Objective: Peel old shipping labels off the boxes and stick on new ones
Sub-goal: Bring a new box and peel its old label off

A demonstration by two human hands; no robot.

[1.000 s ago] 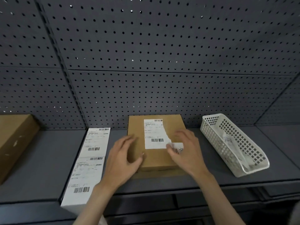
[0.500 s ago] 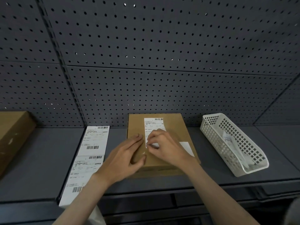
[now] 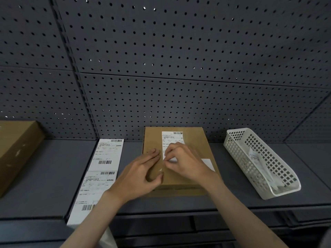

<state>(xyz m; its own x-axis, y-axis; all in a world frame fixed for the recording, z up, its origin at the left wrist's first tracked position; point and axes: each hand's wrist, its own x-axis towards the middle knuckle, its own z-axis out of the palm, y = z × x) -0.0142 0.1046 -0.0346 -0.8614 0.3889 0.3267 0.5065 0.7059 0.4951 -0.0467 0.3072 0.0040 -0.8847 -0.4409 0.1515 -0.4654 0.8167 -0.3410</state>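
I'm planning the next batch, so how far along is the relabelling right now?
Early. Part of the old label is torn away, leaving a white scrap on the middle box. The right hand pinches the label's lower edge while the left hand steadies the box. The new-label strip lies unused; the left box waits.
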